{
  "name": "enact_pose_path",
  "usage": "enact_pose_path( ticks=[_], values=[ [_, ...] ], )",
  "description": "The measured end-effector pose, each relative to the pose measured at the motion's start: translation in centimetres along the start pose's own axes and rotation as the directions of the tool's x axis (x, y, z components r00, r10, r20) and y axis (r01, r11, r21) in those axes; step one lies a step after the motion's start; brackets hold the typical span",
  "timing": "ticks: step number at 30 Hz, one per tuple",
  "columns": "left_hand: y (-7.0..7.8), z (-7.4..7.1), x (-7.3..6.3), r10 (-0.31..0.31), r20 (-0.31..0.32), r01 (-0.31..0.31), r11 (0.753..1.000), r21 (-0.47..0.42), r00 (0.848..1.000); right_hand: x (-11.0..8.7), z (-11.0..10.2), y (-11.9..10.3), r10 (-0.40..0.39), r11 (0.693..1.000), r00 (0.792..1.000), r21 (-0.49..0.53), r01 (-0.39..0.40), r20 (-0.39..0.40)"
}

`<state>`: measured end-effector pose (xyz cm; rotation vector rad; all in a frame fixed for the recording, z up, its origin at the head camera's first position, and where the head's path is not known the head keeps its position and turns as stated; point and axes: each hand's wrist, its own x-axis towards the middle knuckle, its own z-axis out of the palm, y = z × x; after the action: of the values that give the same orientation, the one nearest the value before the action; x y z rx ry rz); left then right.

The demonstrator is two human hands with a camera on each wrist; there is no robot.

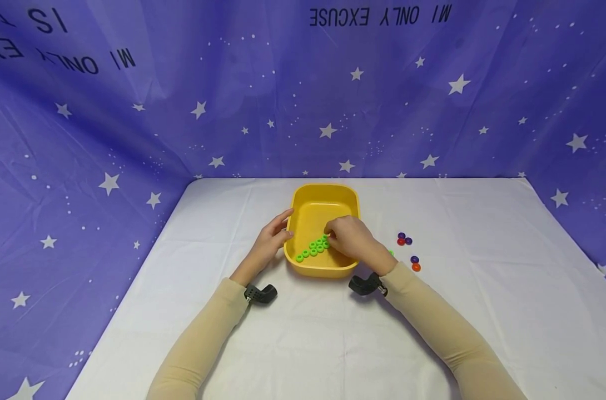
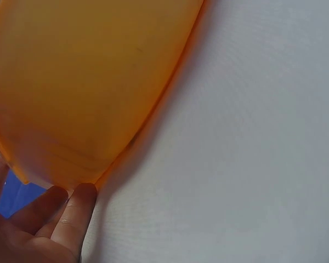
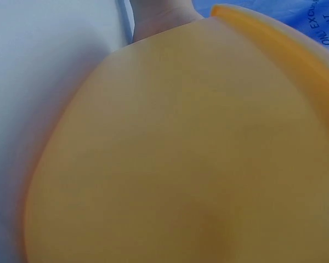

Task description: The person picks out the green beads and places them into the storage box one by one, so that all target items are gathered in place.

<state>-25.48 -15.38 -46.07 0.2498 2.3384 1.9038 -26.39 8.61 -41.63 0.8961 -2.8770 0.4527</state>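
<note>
A yellow plastic bin (image 1: 323, 272) stands on the table, with several small green ring-shaped beads (image 1: 313, 252) lying in slanting rows inside it. My left hand (image 1: 269, 241) touches the bin's left side with loosely spread fingers; the left wrist view shows fingertips (image 2: 82, 192) against the bin's outer wall (image 2: 88, 98). Reaching over the near right part of the bin, my right hand (image 1: 351, 238) has its fingers curled down and pinches at a green bead at the upper right end of the rows. The hand itself hides most of that grip. In the right wrist view the bin wall (image 3: 170, 137) blocks the fingers.
Right of the bin lie purple beads (image 1: 408, 241), a red bead (image 1: 401, 242) and an orange-red bead (image 1: 416, 268). Another green bead (image 1: 391, 253) peeks out beside my right wrist. A white cloth (image 1: 303, 344) covers the table; a purple starry curtain (image 1: 283, 150) hangs behind.
</note>
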Motion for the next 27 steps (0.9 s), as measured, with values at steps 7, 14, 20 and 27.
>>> enact_pose_path(
  ticks=[7, 14, 20, 27],
  values=[
    [0.1, 0.0, -0.1, -0.006, -0.001, 0.006, 1.0, 0.002, 1.0, -0.1, -0.2, 0.0, -0.009, 0.999, 1.0, 0.039, 0.008, 0.016],
    [0.0, 0.0, 0.0, -0.002, 0.002, 0.002, 1.0, 0.004, 1.0, -0.5, -1.2, 0.6, -0.028, 0.976, 0.998, 0.215, 0.04, -0.057],
    [0.0, 0.0, 0.0, -0.003, 0.006, 0.003, 1.0, 0.011, 1.0, -1.4, -2.5, 1.3, -0.025, 0.969, 0.99, 0.238, 0.058, -0.139],
    [-0.1, -0.1, 0.1, -0.006, 0.015, 0.006, 1.0, 0.005, 1.0, -3.4, -3.6, 3.4, -0.003, 0.977, 0.979, 0.21, 0.047, -0.204]
  ],
)
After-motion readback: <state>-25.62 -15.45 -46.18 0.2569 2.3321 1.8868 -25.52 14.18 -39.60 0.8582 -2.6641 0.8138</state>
